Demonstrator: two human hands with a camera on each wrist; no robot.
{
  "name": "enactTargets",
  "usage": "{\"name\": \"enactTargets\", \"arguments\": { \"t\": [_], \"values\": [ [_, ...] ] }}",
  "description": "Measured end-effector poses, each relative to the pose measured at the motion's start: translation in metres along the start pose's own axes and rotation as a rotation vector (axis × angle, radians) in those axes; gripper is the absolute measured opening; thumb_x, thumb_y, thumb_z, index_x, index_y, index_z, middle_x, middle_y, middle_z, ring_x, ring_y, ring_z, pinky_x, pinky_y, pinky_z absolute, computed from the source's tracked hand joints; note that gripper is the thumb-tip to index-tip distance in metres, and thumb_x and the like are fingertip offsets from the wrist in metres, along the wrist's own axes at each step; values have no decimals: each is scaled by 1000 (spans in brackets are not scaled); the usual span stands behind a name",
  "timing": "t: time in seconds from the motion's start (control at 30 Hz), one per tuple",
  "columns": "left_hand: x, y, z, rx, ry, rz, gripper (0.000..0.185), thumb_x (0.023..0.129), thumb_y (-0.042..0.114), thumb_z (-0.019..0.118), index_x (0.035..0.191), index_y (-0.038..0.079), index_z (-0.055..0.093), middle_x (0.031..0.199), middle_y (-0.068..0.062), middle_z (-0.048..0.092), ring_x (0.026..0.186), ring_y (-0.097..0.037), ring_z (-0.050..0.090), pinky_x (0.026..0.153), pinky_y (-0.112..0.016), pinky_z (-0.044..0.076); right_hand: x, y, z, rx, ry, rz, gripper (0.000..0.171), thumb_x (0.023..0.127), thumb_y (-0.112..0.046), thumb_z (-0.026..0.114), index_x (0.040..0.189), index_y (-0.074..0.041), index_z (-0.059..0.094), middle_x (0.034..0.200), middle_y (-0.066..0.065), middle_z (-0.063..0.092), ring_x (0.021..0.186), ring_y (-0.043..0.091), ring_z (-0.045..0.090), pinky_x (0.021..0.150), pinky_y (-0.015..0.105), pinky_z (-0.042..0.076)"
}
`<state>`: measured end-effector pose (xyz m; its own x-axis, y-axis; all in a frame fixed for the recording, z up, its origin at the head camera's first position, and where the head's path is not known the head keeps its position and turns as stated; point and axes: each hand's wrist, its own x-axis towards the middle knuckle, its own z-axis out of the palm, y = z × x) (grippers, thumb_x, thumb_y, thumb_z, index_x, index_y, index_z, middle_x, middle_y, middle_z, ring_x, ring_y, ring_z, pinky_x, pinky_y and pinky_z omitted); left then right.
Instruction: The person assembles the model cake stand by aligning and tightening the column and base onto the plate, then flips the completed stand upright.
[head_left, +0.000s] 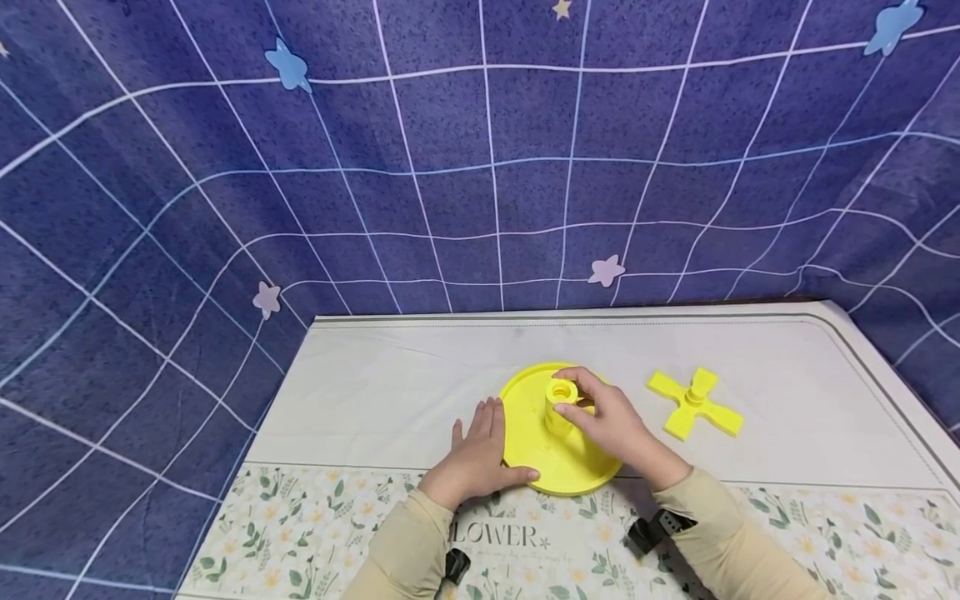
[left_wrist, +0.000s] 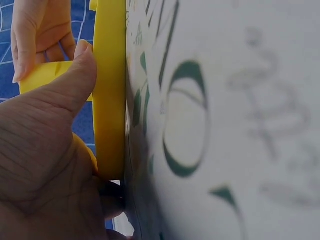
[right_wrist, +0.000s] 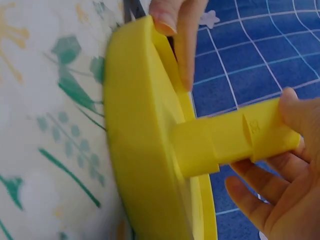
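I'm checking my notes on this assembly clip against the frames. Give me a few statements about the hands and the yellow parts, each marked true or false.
1. The right hand grips the yellow post standing at the middle of the yellow disc. True.
2. The left hand lies on the cross-shaped piece. False: it rests at the disc's left edge, with the thumb against the rim.
3. The cross-shaped piece lies on the table, right of the disc and apart from it. True.
4. The disc is lifted off the table. False: it lies flat on the cloth.
5. The post is solid on top. False: its top shows a round hole.
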<state>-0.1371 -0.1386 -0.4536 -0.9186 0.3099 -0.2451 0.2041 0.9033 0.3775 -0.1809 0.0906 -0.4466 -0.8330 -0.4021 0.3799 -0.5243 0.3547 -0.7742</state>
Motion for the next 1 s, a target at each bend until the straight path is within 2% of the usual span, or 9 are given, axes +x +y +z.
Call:
{"name": "enactTargets", "arguments": {
  "t": [0.13, 0.3, 0.43, 0.57, 0.63, 0.7, 0.83, 0.9, 1.0],
  "values": [
    [1, 2, 0, 0, 1, 5, 117, 83, 67, 62, 154, -4, 1, 161, -22, 1, 148, -34, 1, 114, -61, 4, -4, -3, 1, -98, 49, 2, 40, 90, -11, 71, 128, -7, 58, 110, 6, 68, 103, 25, 66, 89, 43, 53],
    [2, 5, -1, 4, -4, 2, 117, 83, 67, 62, 154, -4, 2, 161, -22, 1, 148, -34, 1, 114, -62, 5, -8, -5, 5, -197, 114, -2, 43, 89, -13, 72, 130, -7, 58, 112, 10, 69, 94, 24, 67, 82, 45, 53],
    [2, 4, 0, 0, -9, -11, 117, 83, 67, 62, 154, -4, 1, 161, -22, 1, 148, -34, 1, 113, -62, 4, -8, -5, 7, -173, 116, 9, 43, 90, -16, 71, 131, -8, 58, 118, 11, 67, 97, 25, 66, 84, 45, 52],
    [3, 2, 3, 2, -20, -17, 117, 83, 67, 61, 154, -4, 0, 161, -23, 0, 148, -34, -1, 113, -62, 3, -10, -4, -2, -109, 36, 35, 51, 92, -24, 70, 138, -11, 54, 130, 11, 62, 116, 29, 60, 95, 47, 48],
    [3, 1, 4, -5, -18, -11, 117, 84, 66, 61, 154, -4, 0, 160, -24, 1, 148, -35, 0, 113, -63, 4, -12, -3, -13, -120, 20, 26, 56, 92, -28, 69, 142, -11, 50, 135, 11, 58, 121, 30, 56, 100, 47, 45],
    [3, 0, 5, -10, -13, -3, 118, 83, 67, 61, 154, -5, 0, 160, -24, 1, 148, -35, 0, 113, -62, 4, -17, -1, -28, -163, 54, 1, 58, 92, -28, 68, 143, -9, 49, 138, 12, 55, 125, 31, 53, 103, 49, 42],
    [3, -1, 4, -15, 9, 11, 118, 83, 67, 62, 154, -4, 1, 160, -24, 2, 148, -35, 1, 113, -62, 5, -27, 10, -66, -306, 238, -9, 47, 91, -15, 69, 134, -2, 56, 133, 17, 58, 122, 37, 52, 103, 54, 38],
    [4, -1, 4, -18, 10, 9, 118, 82, 68, 62, 154, -3, 1, 161, -23, 1, 148, -35, 0, 113, -62, 4, -35, 18, -87, -402, 293, 53, 43, 89, -10, 68, 130, 0, 58, 127, 21, 60, 116, 42, 54, 99, 58, 39],
    [5, -1, 5, -23, 14, 7, 118, 82, 68, 62, 155, -3, 1, 161, -23, 2, 148, -34, 0, 114, -62, 4, -48, 29, -113, -517, 249, 220, 42, 90, -11, 66, 130, 0, 58, 123, 26, 61, 104, 45, 57, 88, 61, 42]
  ]
}}
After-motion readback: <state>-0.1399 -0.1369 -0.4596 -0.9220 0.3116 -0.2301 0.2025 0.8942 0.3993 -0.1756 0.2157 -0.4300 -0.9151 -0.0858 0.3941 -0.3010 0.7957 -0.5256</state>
